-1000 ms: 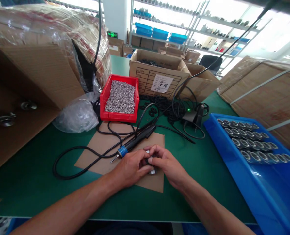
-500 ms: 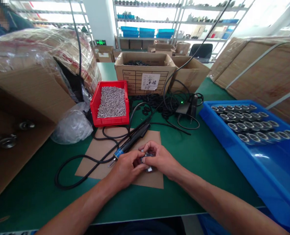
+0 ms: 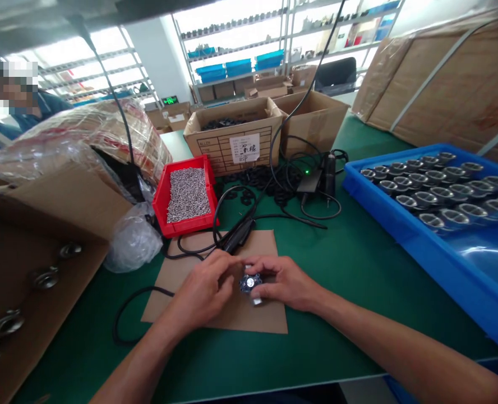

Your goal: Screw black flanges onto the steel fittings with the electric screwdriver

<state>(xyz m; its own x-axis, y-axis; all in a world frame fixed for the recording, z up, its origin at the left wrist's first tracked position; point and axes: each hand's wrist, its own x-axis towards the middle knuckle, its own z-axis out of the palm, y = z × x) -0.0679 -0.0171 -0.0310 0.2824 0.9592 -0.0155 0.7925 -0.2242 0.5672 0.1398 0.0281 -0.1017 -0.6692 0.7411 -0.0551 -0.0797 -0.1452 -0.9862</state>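
Between thumb and fingers, my right hand (image 3: 289,282) grips a small round metal part (image 3: 250,282), dark at the rim with a bright disc in the middle and pale tabs at top and bottom. My left hand (image 3: 207,286) is beside it, thumb and index finger apart, the index tip close to the part's upper edge and my right fingertips. Under both hands lies a flat cardboard sheet (image 3: 263,320). A black electric screwdriver (image 3: 238,235) rests on the sheet's far part, its front end hidden behind my left hand.
A red bin (image 3: 160,207) of small silver screws or pins stands behind the sheet. Rows of metal cups fill part of a blue tray (image 3: 383,224) on the right. Cardboard boxes (image 3: 219,148), black rings and cables lie behind; an open carton (image 3: 84,219) is at left. Another person (image 3: 42,106) is beyond.
My left hand has drawn back leftward from the part, leaving its face uncovered in my right hand. The view has tilted and shifted, showing more of the left carton.
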